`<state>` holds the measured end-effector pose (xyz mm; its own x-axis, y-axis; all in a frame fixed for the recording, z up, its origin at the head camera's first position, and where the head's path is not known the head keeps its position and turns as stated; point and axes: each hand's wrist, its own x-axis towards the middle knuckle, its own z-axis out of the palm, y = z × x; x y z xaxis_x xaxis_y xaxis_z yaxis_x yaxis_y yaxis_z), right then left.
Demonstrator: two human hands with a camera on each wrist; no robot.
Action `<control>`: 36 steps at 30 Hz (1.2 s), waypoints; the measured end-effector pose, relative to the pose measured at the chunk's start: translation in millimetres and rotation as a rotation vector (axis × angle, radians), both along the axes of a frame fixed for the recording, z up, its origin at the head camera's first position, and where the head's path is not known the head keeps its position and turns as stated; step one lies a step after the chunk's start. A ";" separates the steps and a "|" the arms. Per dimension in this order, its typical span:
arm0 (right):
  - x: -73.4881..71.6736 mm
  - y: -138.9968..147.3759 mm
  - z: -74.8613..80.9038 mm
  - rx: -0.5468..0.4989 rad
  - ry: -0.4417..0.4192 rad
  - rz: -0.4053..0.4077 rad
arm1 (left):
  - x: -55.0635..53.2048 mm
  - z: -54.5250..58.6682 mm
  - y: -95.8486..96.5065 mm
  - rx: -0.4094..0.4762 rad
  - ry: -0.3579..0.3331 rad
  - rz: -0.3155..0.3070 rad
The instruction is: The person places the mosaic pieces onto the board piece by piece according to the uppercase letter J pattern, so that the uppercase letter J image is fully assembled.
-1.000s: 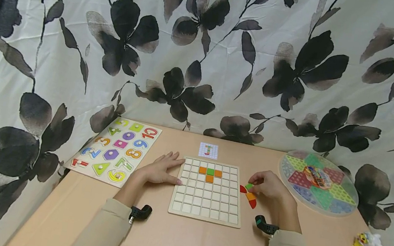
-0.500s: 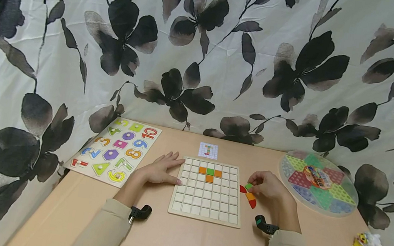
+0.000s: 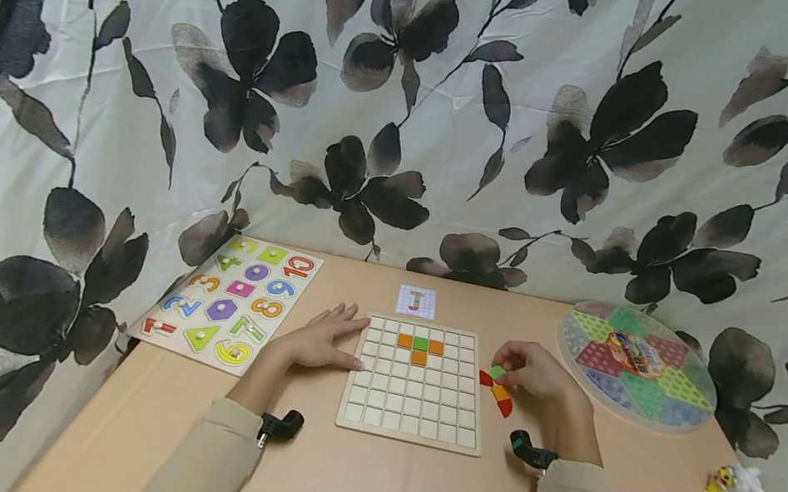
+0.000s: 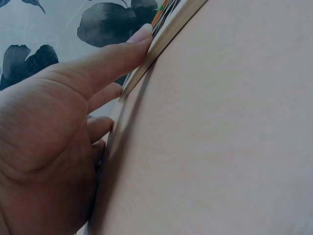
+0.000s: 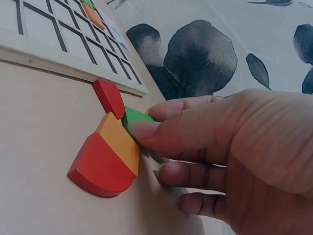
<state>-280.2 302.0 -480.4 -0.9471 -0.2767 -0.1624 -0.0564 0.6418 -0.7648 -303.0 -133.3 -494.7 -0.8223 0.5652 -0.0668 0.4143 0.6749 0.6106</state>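
A wooden grid board [image 3: 413, 404] lies in the middle of the table, with one green tile [image 3: 421, 343] and three orange tiles [image 3: 419, 358] in its upper cells. My left hand [image 3: 324, 339] rests at the board's left edge, fingers extended and thumb on the rim. To the right of the board, my right hand [image 3: 535, 371] pinches a green block [image 5: 137, 116] between thumb and forefinger, partly hidden by them. Beside it lie a small red block [image 5: 108, 99], an orange block [image 5: 120, 142] and a red block with a rounded side [image 5: 101, 166].
A small card [image 3: 417, 301] with a coloured pattern lies behind the board. On the left is a number and shape puzzle board [image 3: 223, 302]. A round clear case [image 3: 637, 366] with patterned sections sits at the right, near a small toy figure [image 3: 737, 484]. A floral curtain [image 3: 398, 112] hangs behind.
My right hand has shifted very slightly left with the green block. The left hand and the board have stayed in place.
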 end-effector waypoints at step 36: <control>1.4 -1.5 -1.1 0.027 -0.001 -0.047 | 1.7 2.2 0.6 -0.017 0.004 0.006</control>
<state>-278.8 300.5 -481.4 -0.9589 -0.2270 -0.1702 -0.0246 0.6640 -0.7474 -301.3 -132.8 -492.5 -0.8256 0.5594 -0.0734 0.4126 0.6874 0.5977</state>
